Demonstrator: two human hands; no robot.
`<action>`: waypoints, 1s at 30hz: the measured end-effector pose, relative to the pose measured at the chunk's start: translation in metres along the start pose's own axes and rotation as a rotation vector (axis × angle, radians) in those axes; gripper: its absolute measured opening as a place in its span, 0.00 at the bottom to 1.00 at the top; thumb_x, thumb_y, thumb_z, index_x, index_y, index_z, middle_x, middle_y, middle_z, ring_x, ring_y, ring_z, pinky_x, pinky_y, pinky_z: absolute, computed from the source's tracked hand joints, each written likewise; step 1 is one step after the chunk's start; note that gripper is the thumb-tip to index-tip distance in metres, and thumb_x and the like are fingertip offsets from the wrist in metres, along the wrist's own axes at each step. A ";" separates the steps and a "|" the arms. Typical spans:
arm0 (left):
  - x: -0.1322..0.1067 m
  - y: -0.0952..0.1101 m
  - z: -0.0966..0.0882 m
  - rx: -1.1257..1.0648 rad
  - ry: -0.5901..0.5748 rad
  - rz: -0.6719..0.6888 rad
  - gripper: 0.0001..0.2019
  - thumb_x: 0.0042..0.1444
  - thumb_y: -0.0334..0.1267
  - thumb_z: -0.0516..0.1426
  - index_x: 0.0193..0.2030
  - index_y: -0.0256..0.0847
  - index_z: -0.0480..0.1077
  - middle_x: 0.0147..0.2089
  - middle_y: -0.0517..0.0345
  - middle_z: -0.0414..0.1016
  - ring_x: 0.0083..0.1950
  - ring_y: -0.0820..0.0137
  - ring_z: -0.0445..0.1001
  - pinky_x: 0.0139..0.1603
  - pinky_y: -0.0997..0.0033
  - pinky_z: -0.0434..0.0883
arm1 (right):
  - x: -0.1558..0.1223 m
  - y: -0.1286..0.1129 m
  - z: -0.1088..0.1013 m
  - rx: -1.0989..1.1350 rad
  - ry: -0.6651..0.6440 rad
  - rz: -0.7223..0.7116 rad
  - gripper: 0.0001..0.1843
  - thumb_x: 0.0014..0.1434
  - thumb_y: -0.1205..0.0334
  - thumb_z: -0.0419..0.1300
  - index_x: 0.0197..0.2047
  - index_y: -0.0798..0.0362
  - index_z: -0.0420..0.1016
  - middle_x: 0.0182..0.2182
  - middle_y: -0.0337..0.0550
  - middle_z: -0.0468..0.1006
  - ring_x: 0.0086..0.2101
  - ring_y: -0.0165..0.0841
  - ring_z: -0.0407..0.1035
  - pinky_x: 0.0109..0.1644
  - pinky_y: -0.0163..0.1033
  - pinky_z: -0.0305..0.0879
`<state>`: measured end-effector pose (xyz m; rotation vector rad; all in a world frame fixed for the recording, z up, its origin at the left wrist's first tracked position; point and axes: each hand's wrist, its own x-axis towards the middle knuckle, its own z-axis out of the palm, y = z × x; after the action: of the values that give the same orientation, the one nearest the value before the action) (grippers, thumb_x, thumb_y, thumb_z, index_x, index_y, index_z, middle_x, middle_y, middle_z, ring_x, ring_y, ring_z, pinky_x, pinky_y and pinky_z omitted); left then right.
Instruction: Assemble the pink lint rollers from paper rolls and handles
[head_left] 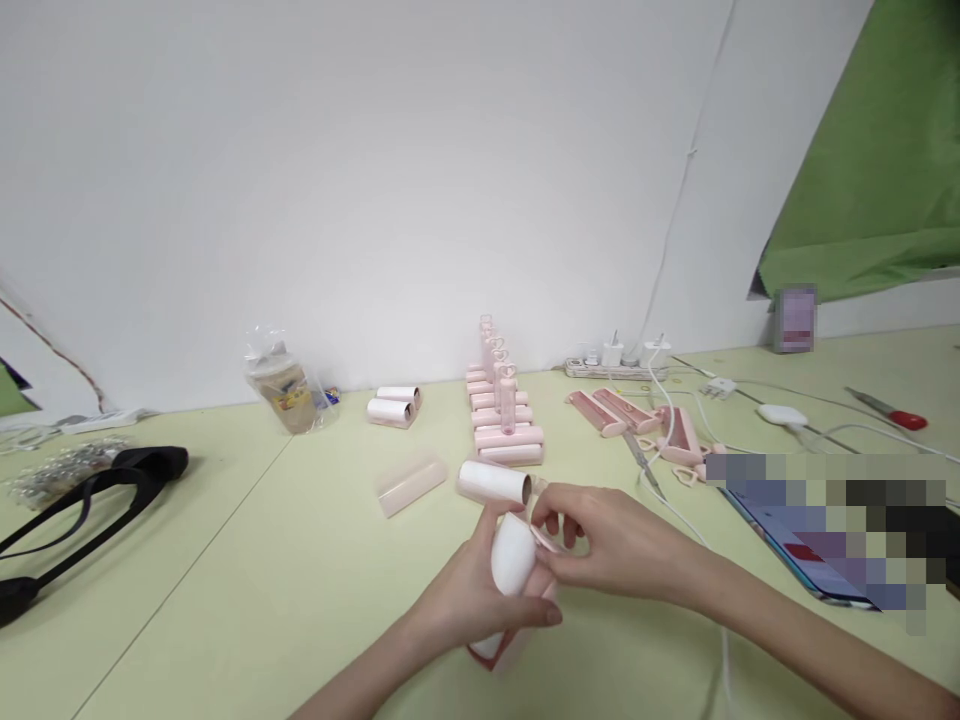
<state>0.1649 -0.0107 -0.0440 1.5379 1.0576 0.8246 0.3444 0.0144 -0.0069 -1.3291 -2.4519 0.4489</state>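
My left hand (pixel 469 590) is wrapped round what looks like a small lint roller, a white paper roll (pixel 514 555) set in a pink plastic case (pixel 541 580). The fingers of my right hand (pixel 600 530) pinch a thin pale piece (pixel 547 541) at the roll's upper right edge; whether it is sheet or plastic I cannot tell. Just beyond my hands lies a loose white roll (pixel 491 482) with a brown cardboard core. To its left rests a pale pink curved cover (pixel 411 487). Parts of the held roller are hidden by my left fingers and thumb.
A row of pink rollers (pixel 508 437) runs back to the wall. Two white rolls (pixel 391 411) and a bagged cup (pixel 292 392) stand left; a black strap-like frame (pixel 112 520) lies far left. Rightward are pink cases (pixel 679 435), white cables (pixel 679 510), a power strip (pixel 615 370) and a phone (pixel 787 545).
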 end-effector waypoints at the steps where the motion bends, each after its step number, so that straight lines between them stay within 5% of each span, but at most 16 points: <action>1: -0.002 -0.002 -0.002 0.083 0.006 0.000 0.34 0.36 0.37 0.65 0.53 0.45 0.59 0.36 0.56 0.71 0.36 0.63 0.71 0.29 0.74 0.66 | -0.001 0.000 0.000 -0.051 -0.033 -0.032 0.08 0.47 0.58 0.55 0.33 0.49 0.68 0.28 0.36 0.74 0.25 0.31 0.66 0.24 0.32 0.49; 7: -0.018 -0.005 -0.015 0.258 -0.134 -0.104 0.21 0.37 0.38 0.64 0.42 0.44 0.67 0.33 0.56 0.70 0.17 0.73 0.62 0.08 0.79 0.50 | -0.005 -0.004 0.017 -0.243 -0.181 -0.275 0.09 0.43 0.58 0.55 0.29 0.52 0.65 0.26 0.38 0.73 0.22 0.32 0.64 0.24 0.34 0.43; 14: -0.034 0.014 -0.025 0.280 -0.221 -0.010 0.17 0.42 0.31 0.61 0.41 0.47 0.68 0.37 0.59 0.73 0.33 0.67 0.68 0.27 0.77 0.59 | -0.012 -0.011 0.024 -0.221 -0.217 -0.386 0.08 0.41 0.63 0.53 0.29 0.54 0.63 0.24 0.38 0.70 0.18 0.29 0.59 0.22 0.34 0.42; 22: -0.019 0.018 -0.025 0.633 -0.317 -0.100 0.21 0.39 0.35 0.59 0.43 0.49 0.64 0.34 0.64 0.72 0.31 0.69 0.69 0.24 0.77 0.62 | -0.002 0.006 0.016 0.018 -0.332 -0.309 0.11 0.48 0.53 0.57 0.30 0.51 0.65 0.25 0.33 0.72 0.22 0.25 0.61 0.25 0.30 0.49; 27: -0.009 0.005 -0.023 0.455 -0.262 -0.167 0.21 0.43 0.36 0.56 0.46 0.48 0.62 0.30 0.65 0.69 0.18 0.76 0.65 0.11 0.81 0.58 | 0.004 0.019 0.024 0.280 -0.236 -0.130 0.20 0.46 0.45 0.60 0.35 0.52 0.68 0.27 0.35 0.70 0.25 0.26 0.63 0.25 0.29 0.52; 30: -0.005 -0.001 -0.021 0.342 -0.188 -0.143 0.19 0.45 0.35 0.55 0.47 0.48 0.61 0.28 0.66 0.69 0.16 0.78 0.64 0.13 0.80 0.60 | 0.003 0.023 0.039 0.517 -0.127 -0.058 0.20 0.51 0.45 0.56 0.38 0.53 0.67 0.27 0.37 0.70 0.26 0.27 0.63 0.26 0.30 0.54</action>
<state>0.1436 -0.0079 -0.0402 1.7609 1.1949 0.4042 0.3435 0.0238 -0.0511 -1.0313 -2.2378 1.0916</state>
